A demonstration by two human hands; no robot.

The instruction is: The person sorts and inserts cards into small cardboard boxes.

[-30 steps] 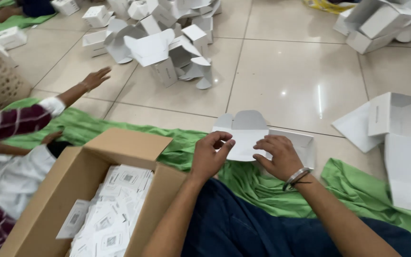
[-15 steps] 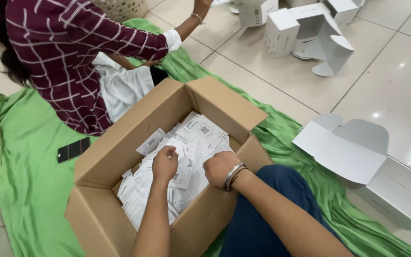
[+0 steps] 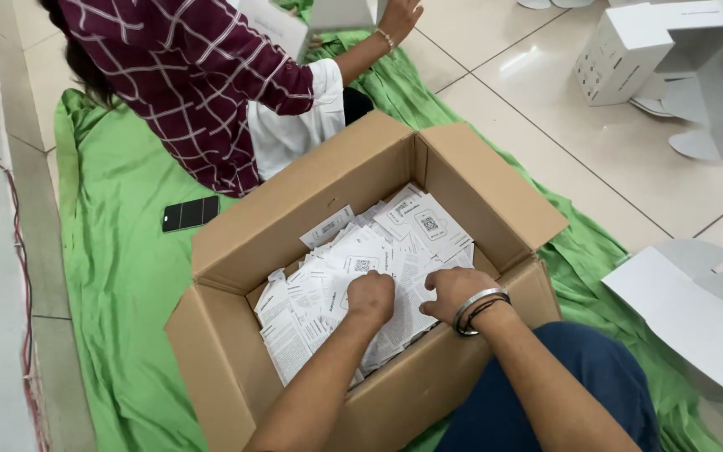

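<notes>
An open brown cardboard box (image 3: 311, 192) stands on a green cloth (image 3: 119, 276) in front of me. It is filled with several white printed paper leaflets (image 3: 353, 251). My left hand (image 3: 371, 295) is inside the box, fingers curled down onto the leaflets. My right hand (image 3: 449, 290), with a metal bangle and a dark band on the wrist, rests on the leaflets beside it, fingers bent. Whether either hand has pinched a leaflet is hidden.
A person in a maroon checked shirt (image 3: 186, 75) sits beyond the box, one hand (image 3: 399, 17) raised. A black phone (image 3: 190, 213) lies on the cloth. White folded cartons (image 3: 671, 75) lie on the tiled floor; an unfolded white carton (image 3: 696, 310) lies at right.
A second ago both hands held a white carton over the floor. My view swung left to the box, and both hands now press into the leaflets.
</notes>
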